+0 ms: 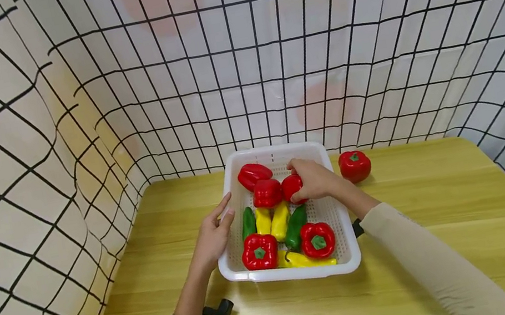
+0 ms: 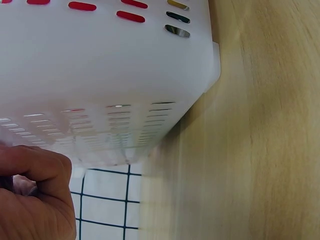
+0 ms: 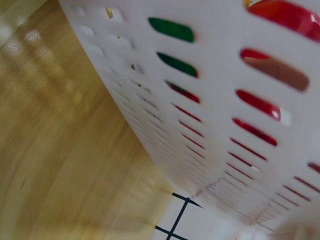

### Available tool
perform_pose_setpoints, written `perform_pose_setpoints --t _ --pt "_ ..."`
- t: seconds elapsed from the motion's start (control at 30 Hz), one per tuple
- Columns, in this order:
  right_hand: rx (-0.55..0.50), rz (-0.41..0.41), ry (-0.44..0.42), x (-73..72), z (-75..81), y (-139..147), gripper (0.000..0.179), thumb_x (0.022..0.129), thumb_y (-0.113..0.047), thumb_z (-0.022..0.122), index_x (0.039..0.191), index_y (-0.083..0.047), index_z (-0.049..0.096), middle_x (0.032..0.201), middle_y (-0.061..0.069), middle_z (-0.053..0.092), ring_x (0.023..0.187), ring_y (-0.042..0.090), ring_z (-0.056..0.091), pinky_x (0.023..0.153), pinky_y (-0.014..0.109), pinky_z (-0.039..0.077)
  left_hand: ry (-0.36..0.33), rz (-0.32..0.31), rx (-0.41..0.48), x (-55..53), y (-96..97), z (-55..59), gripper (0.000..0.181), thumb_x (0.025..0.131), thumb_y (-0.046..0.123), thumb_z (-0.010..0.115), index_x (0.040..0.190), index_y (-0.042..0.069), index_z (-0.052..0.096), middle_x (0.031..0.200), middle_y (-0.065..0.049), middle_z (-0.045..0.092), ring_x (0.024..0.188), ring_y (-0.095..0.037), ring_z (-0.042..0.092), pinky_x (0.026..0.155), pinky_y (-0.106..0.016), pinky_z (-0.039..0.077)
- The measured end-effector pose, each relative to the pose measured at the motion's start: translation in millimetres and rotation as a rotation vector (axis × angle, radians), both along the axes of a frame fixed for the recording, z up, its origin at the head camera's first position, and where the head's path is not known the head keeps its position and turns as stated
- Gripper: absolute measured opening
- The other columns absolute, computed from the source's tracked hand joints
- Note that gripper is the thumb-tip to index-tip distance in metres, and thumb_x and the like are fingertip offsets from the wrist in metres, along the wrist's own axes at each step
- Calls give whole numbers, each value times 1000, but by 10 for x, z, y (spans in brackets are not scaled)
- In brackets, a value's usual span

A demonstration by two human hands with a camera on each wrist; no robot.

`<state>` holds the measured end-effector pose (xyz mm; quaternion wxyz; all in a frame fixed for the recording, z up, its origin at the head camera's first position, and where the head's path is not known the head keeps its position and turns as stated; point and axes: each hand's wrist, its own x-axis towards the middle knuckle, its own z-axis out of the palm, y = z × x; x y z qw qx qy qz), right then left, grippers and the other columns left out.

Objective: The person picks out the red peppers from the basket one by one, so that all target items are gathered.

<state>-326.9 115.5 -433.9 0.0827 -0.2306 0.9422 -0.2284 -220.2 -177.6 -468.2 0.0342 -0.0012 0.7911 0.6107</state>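
A white plastic basket (image 1: 292, 272) with slotted sides stands on the table. Inside its far right part, my right hand (image 1: 315, 179) grips a red bell pepper (image 1: 291, 186), fingers over the far side and thumb on the near side. My left hand (image 1: 214, 236) is at the basket's left rim, thumb and forefinger reaching to it; in the left wrist view curled fingers (image 2: 42, 167) show beside the outer wall. Around the held pepper lie red bell peppers (image 1: 267, 193), yellow peppers (image 1: 280, 221) and green peppers (image 1: 297, 227). The right wrist view shows mostly the slotted basket wall (image 3: 215, 65).
Another red bell pepper (image 1: 355, 166) sits on the wooden table (image 1: 423, 206), right of the basket. Black wire mesh (image 1: 291, 77) stands along the back and sides, with pale cloth behind it. A black strap piece (image 1: 219, 312) shows at my left wrist.
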Motion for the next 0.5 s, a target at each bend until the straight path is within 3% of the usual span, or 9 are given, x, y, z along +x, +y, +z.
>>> perform_pose_setpoints --t 0.2,0.43,0.5 --pt "85 23 -16 4 -29 -25 80 72 -29 89 143 -12 55 138 16 53 117 33 59 94 50 61 11 -3 -4 -10 -14 2 47 108 37 53 154 41 46 142 -16 62 94 -30 73 80 -47 65" --pt "73 25 -33 21 -43 -23 82 73 -32 91 142 -14 50 126 9 67 110 28 64 91 46 62 -4 -7 -1 -14 -11 5 48 108 38 53 155 39 45 116 -24 67 88 -29 70 81 -45 65" --pt "46 30 -24 29 -40 -14 78 74 -32 91 139 -14 51 125 9 67 109 28 64 90 45 62 -10 -9 -2 -15 -9 6 49 108 37 53 156 37 44 121 -24 66 90 -31 69 83 -45 64"
